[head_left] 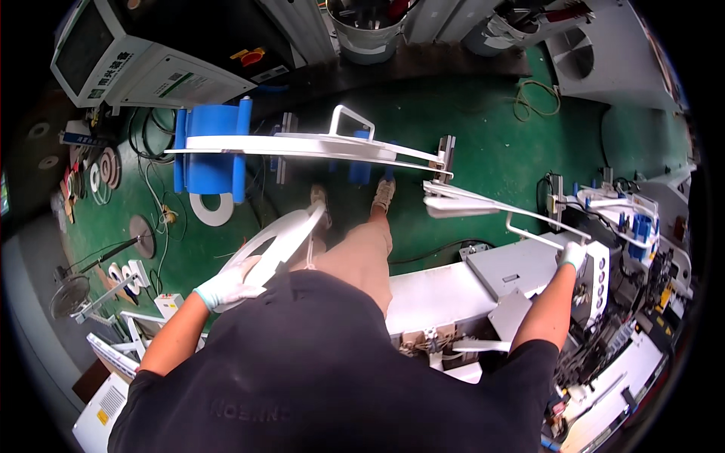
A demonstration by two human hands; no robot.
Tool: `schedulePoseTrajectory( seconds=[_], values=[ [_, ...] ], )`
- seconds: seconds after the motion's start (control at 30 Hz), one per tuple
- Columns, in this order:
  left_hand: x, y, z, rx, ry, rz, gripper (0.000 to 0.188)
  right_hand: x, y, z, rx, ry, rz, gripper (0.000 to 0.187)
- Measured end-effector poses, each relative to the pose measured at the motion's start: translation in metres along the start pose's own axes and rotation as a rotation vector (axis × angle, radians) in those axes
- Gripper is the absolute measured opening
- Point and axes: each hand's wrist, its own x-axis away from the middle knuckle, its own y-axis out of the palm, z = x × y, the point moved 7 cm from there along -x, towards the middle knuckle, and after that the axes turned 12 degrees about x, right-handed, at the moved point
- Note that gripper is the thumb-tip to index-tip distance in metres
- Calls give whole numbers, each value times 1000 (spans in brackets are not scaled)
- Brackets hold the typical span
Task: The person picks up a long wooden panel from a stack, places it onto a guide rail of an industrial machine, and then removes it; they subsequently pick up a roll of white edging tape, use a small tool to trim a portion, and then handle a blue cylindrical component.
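My left hand [236, 285], in a pale glove, is closed on the rim of a large white reel disc [291, 235] with wide cut-outs, held tilted beside my left leg. Stretched far out to the right, my gloved right hand [574, 255] is closed round the end of a white metal frame [498, 205] with a bent rod handle. The frame's other end meets a post near the middle. In front of me, a blue reel hub [211, 149] stands against the edge of another white disc [291, 146] with a looped handle.
A white machine [521, 264] with exposed parts and wiring stands at my right. At the far left is a control cabinet [181, 79] with a red knob. Cables, a white ring [211, 209] and a pedestal fan [69, 296] are on the green floor. A bucket [368, 34] stands ahead.
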Motion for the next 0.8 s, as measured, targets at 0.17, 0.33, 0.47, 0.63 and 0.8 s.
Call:
schedulePoseTrajectory(
  seconds=[0.17, 0.33, 0.47, 0.63, 0.8],
  values=[
    [8, 14, 52, 41, -164, 26, 99, 18, 38, 7, 233, -241, 176, 54],
    [-7, 33, 96, 147, -230, -104, 95, 8, 39, 18, -40, -271, 153, 78],
    [-36, 32, 134, 156, -174, -195, 97, -16, 10, 35, -47, -119, 50, 63],
    [-76, 28, 142, -155, -18, -266, 94, 37, 51, 120, -33, -134, -130, 42],
    [-125, 42, 182, -277, 15, -315, 95, 334, 216, 236, -44, 199, -955, 73]
  ],
)
